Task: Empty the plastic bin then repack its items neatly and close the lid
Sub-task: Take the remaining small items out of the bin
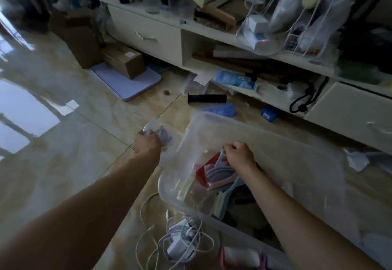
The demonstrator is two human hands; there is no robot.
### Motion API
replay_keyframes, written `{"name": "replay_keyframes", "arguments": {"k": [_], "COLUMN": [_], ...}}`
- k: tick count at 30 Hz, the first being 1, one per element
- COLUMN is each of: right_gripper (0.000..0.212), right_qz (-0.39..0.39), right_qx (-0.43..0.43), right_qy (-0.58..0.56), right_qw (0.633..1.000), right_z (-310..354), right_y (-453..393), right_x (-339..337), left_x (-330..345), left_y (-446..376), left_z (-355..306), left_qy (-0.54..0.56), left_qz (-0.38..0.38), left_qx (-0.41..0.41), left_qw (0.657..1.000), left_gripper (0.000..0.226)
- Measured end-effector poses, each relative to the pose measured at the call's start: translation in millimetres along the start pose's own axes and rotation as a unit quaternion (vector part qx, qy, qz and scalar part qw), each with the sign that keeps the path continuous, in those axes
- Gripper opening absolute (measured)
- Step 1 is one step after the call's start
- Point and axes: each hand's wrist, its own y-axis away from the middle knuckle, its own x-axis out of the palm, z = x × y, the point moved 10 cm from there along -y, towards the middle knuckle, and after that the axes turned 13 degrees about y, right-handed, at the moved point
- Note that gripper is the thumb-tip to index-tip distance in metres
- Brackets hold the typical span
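From the head view, the clear, thin-walled plastic bin (250,142) sits on the glossy tiled floor (74,142), and it looks light and flexible, so I'd take it by the stiffer rim. The left hand (147,142) is curled around a small crinkly see-through packet (158,135) just outside the bin. The right hand (239,153) reaches inside, pinching a soft, floppy bundle of pink, blue and red flat pieces (214,174), best lifted gathered together.

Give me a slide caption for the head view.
Left hand sets a small item on the floor; right hand reaches into the plastic bin.
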Motion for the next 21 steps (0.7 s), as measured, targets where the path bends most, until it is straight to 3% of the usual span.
{"name": "replay_keyframes", "arguments": {"k": [5,10,14,21], "right_gripper": [0.019,0.016,0.018,0.023], "right_qz": [-0.020,-0.030,-0.009,-0.011], "right_qx": [0.012,-0.031,-0.068,-0.099], "right_qy": [0.028,0.059,0.126,0.193], "right_qw": [0.999,0.997,0.990,0.976], "right_z": [-40,-33,-22,-19], "right_y": [-24,-25,-16,-14], "right_x": [4,5,11,21], "left_x": [8,20,24,28], "left_y": [-23,-54,-34,7], "left_z": [70,106,94,81], "left_qy": [-0.038,-0.021,-0.067,-0.075], "left_qz": [0.089,0.132,0.154,0.206], "left_qx": [-0.069,-0.090,-0.081,-0.077], "left_qw": [0.993,0.987,0.982,0.973], "left_gripper": [0.032,0.039,0.053,0.033]}}
